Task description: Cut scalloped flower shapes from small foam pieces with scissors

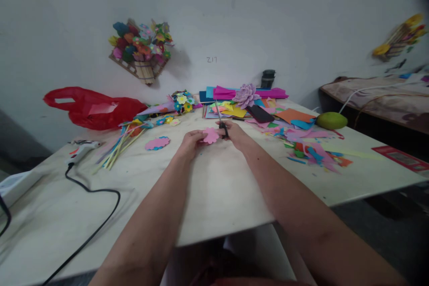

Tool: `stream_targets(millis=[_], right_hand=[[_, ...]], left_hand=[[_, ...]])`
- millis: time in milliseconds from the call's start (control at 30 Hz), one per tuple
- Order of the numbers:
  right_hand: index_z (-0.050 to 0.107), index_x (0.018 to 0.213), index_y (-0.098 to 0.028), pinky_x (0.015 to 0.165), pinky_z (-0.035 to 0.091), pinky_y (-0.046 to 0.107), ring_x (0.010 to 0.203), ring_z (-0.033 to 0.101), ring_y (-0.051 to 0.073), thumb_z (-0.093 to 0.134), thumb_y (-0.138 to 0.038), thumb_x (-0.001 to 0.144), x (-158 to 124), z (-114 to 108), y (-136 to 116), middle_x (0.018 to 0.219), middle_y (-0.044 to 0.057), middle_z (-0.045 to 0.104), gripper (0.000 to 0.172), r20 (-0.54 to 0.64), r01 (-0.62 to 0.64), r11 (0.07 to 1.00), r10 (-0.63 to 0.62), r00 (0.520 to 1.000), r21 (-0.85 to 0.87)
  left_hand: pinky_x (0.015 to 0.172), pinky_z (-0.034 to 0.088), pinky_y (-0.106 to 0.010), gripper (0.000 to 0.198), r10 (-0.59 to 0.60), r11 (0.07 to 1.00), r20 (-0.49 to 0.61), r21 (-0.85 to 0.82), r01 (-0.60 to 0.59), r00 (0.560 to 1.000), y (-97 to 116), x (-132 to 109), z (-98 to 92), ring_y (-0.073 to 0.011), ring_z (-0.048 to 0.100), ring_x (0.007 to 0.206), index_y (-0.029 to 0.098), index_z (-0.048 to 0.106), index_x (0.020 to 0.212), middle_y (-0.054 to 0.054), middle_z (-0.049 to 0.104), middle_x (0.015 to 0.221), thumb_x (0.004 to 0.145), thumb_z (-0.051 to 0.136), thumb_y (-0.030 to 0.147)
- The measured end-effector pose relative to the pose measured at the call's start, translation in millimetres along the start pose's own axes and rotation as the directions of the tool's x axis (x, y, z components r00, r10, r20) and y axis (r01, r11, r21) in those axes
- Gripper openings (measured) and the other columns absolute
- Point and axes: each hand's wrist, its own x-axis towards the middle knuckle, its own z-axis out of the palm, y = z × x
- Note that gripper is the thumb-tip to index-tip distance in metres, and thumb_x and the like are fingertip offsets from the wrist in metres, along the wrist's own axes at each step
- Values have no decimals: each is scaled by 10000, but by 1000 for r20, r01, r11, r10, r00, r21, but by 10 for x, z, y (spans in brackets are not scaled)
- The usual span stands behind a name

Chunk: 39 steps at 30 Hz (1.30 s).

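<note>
My left hand [193,141] is closed on the edge of a pink scalloped flower cutout [211,136], held just above the white table. On the flower's other side, my right hand [233,132] grips black-handled scissors [222,128] whose blades point up and away from me. The fingers of my right hand are also close to the flower's right edge; whether they touch it I cannot tell. Left of my hands lies a small stack of pink and blue scalloped cutouts [157,143].
A glue gun [80,152] with a black cord lies at left, near a red plastic bag [97,107] and thin paper stems [115,147]. Coloured scraps [318,154], a dark phone-like slab [259,114] and a green oval object [331,120] are at right. A purple flower [246,95] sits at the back.
</note>
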Motion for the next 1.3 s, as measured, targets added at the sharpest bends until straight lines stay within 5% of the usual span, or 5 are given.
stream_targets(millis=[167, 367, 633, 900, 1300], right_hand=[[593, 923, -161, 420, 283, 189, 450, 508, 78, 751, -139, 552, -26, 46, 3, 546, -59, 574, 405, -18, -5, 1000, 5, 1000, -22], [576, 894, -170, 418, 283, 185, 464, 528, 81, 768, -153, 541, -35, 68, -17, 565, -61, 569, 402, -71, 31, 999, -30, 997, 11], [571, 897, -170, 401, 254, 185, 447, 530, 84, 774, -150, 541, -40, 111, -14, 564, -61, 571, 411, -114, 23, 1000, -22, 993, 8], [585, 902, -162, 393, 250, 182, 456, 544, 86, 758, -115, 555, -37, 117, 22, 537, -60, 568, 391, -72, 28, 1000, -29, 997, -12], [530, 913, -184, 339, 217, 173, 397, 537, 88, 749, -233, 685, -37, 49, -52, 542, -27, 618, 320, -92, -28, 997, 34, 995, 73]], left_hand=[[559, 514, -273, 209, -21, 999, 34, 30, 20, 999, -17, 15, 4, -160, 609, 570, 115, 670, 674, -76, 658, 638, 536, 754, 249], [535, 530, -317, 407, -121, 989, -10, -88, 119, 993, 66, 30, 14, -191, 613, 563, 127, 630, 641, -109, 631, 599, 741, 581, 518], [571, 545, -263, 184, -62, 997, 38, 38, 60, 997, 8, 1, 15, -153, 633, 588, 107, 642, 710, -74, 673, 672, 553, 725, 154], [532, 546, -268, 186, -26, 998, -26, -65, 24, 999, -11, 23, 16, -135, 594, 518, 133, 556, 559, -30, 611, 540, 535, 740, 130], [563, 560, -288, 185, 15, 997, -25, -79, -16, 1000, -1, 16, 2, -120, 570, 528, 128, 578, 585, -18, 609, 570, 551, 759, 136]])
